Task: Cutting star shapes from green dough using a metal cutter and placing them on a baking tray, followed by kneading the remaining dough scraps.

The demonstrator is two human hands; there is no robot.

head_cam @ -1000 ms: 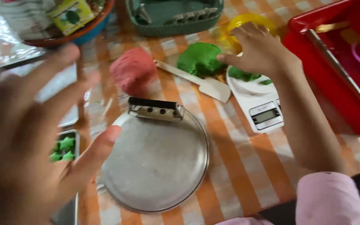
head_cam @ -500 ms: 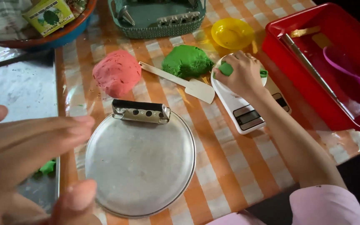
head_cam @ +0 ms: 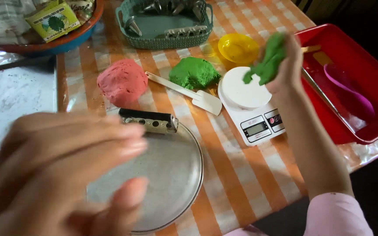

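My right hand (head_cam: 289,65) holds a piece of green dough (head_cam: 267,61) lifted just above the round white plate of the small kitchen scale (head_cam: 252,107). A larger lump of green dough (head_cam: 194,72) and a ball of pink-red dough (head_cam: 122,82) lie on the orange checked cloth, with a white spatula (head_cam: 189,92) between them. My left hand (head_cam: 62,175) is blurred and close to the camera, fingers spread, holding nothing, hovering over the round metal pan (head_cam: 171,175), whose lower left it hides.
A red tray (head_cam: 372,48) with a pink spoon (head_cam: 351,94) sits at the right. A yellow bowl (head_cam: 238,47), a teal basket of metal nozzles (head_cam: 165,24) and a blue bowl of packets (head_cam: 44,22) line the back. A grey baking sheet (head_cam: 14,100) lies left.
My right hand has lifted the green dough piece off the scale's plate. My left hand stayed open in front of the camera, shifting slightly right over the pan.
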